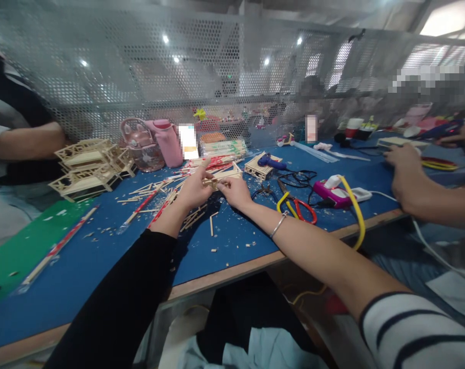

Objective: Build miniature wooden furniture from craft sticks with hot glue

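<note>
Over the blue table (132, 277), my left hand (194, 188) and my right hand (235, 191) meet at a small wooden stick frame (229, 174). Both hands have their fingers closed on it, and they partly cover it. Loose wooden sticks (194, 219) lie under and around my left hand, some in red-printed plastic wrappers (144, 202). Just beyond my right hand stands a small wooden stick model (257, 168) with a blue glue gun (271, 162) lying on it. Nearer my right wrist are scissors with red handles (306, 212) and a yellow-handled tool (287, 204).
Finished-looking stick models (86, 169) are stacked at the left, beside a pink bottle (167, 143). A purple power strip (334, 192) with a yellow cord (357, 215) sits at the right. A co-worker's hand (403, 161) rests farther right. Perforated metal mesh (202, 66) rises behind.
</note>
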`<state>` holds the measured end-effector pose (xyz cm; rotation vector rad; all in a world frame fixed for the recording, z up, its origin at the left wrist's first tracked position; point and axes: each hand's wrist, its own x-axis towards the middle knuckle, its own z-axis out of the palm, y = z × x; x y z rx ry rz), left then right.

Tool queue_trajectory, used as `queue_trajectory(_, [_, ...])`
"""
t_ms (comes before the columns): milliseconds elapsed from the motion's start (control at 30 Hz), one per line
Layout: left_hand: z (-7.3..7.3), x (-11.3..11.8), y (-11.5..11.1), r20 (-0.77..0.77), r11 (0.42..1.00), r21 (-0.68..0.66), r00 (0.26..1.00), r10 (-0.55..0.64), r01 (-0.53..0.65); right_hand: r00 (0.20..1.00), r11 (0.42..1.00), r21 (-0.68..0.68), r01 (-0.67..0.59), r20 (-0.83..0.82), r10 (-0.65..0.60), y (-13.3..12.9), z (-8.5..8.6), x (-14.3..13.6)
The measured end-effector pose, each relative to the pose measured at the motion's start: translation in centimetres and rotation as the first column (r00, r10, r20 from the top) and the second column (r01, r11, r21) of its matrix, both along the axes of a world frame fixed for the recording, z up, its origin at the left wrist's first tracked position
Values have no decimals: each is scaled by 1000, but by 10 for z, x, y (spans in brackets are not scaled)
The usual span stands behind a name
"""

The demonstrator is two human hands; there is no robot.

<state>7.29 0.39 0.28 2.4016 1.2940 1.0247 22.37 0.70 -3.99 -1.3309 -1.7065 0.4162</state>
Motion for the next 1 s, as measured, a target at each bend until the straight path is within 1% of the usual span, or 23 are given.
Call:
queue_trajectory(167, [-3,-14,-2,14,994,90,998,56,-57,1000,1000,4,-14,-28,14,0,2,-1])
queue_trajectory(233, [-2,-21,-5,45,987,111,992,115,-119,998,1000,4,-23,-52,23,-3,4,1])
queue_trajectory(300, [-1,-27,-7,86,973,93,975,204,-211,996,999,6,-44,-72,44,-6,7,4])
queue_trajectory(367, [0,-32,-8,97,949,61,948,303,-310,989,993,18,-117,-85,118,-11,9,7])
queue_trajectory(433, [-1,-37,-8,53,920,29,920,389,-391,963,966,-7,-259,-80,258,-16,9,10])
queue_trajectory(467, [-2,-39,-8,12,908,12,908,419,-419,937,936,-54,-347,-66,344,-18,9,11])
queue_trajectory(533, [-6,-43,-7,-84,896,-27,894,439,-443,870,849,-198,-490,-46,491,-19,10,13])
queue_trajectory(600, [-10,-45,-7,-164,897,-65,892,422,-437,814,757,-338,-559,-47,579,-19,12,17])
queue_trajectory(667, [-13,-44,-6,-219,892,-84,881,419,-445,782,688,-430,-584,-72,619,-18,16,23])
queue_trajectory(733, [-13,-40,-7,-274,876,-76,855,441,-477,756,618,-506,-601,-110,645,-17,21,32])
queue_trajectory(800, [-12,-35,-10,-356,848,-68,807,471,-525,730,541,-581,-608,-141,669,-17,25,42])
queue_trajectory(867, [-10,-30,-16,-446,816,-87,755,481,-571,701,471,-638,-609,-156,696,-17,27,49])
queue_trajectory(933, [-8,-27,-27,-515,798,-141,732,446,-586,686,436,-665,-606,-160,710,-17,28,53])
queue_trajectory(1000, [-6,-25,-41,-564,800,-215,740,367,-560,689,430,-671,-604,-169,705,-17,28,54])
